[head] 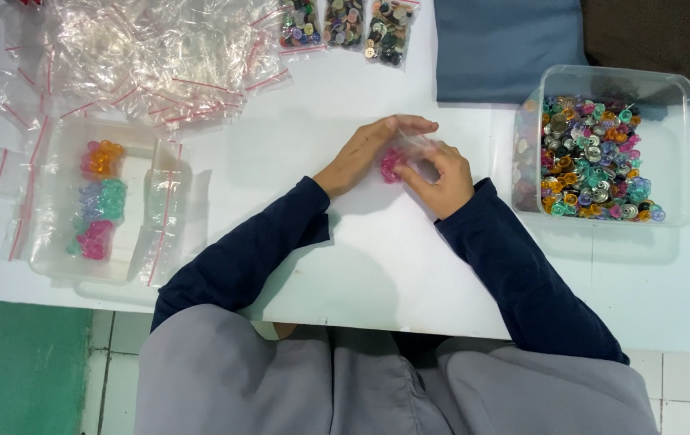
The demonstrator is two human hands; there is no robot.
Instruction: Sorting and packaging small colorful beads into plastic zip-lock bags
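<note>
Both hands are seen at the centre of the frame, meeting over the white surface. A small clear bag with a clump of pink buttons inside is pinched between them; its long axis seems to run from the lower left, where the buttons sit, up toward the right, though the clear plastic is hard to trace. The left hand is mostly extended, its fingers reaching rightward over the bag's upper edge and touching it. The right hand is curled, fingertips closed on the bag from the right and below. The bag is thus held between the two hands, just left of the right hand's fingertips.

At the right edge, a clear tub filled with mixed coloured buttons is set. At the left, a shallow clear tray holds filled bags in orange, green and pink. A heap of empty bags is spread across the upper left.
</note>
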